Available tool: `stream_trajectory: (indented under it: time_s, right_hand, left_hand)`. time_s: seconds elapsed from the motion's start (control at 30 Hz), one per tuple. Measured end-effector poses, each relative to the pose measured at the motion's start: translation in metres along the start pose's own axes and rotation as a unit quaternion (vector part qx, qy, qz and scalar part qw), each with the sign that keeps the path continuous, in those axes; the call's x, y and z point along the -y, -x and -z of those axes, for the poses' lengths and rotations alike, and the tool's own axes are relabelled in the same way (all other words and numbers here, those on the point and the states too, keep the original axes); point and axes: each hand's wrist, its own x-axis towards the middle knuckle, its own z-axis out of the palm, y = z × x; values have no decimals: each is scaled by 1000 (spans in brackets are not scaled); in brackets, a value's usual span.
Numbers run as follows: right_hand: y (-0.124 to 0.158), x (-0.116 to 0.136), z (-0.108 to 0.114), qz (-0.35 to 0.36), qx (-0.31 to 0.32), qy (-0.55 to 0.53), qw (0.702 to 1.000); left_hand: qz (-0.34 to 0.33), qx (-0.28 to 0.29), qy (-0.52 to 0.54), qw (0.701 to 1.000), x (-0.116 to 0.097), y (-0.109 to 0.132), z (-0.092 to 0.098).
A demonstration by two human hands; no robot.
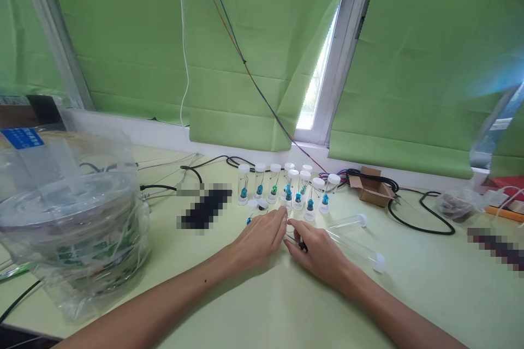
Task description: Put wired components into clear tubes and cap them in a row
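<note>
My left hand [266, 233] shows its back, with the fingers bent together and their tips mostly hidden. What it pinches, if anything, is out of sight. My right hand [321, 251] is closed around a small black part [303, 246] with thin wire-like leads, close to my left fingertips. Just beyond the hands stand several clear tubes [310, 207] with white caps, each with a small blue or green piece on thin stems inside. More white caps [252, 204] show behind my left hand, partly covered. Right of my right hand, two long clear tubes [355, 246] lie on their sides.
A plastic-wrapped stack of round containers [82, 229] fills the left of the table [262, 311]. An open cardboard box [372, 190] sits at the back right beside black cables [417, 229]. A clear plastic bag [458, 204] lies farther right. Green blinds [262, 92] hang behind.
</note>
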Motion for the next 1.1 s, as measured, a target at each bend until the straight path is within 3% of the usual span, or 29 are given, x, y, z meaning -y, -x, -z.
stream_trajectory:
  time_s: [0.4,1.1]
  right_hand:
    - [0,0,-1,2,-27,-39,999]
    - [0,4,-3,-1,-14,-43,999]
  left_hand:
    - [55,-54,198,977,-8,-4,-2]
    - [89,-75,188,975,-8,0,-11]
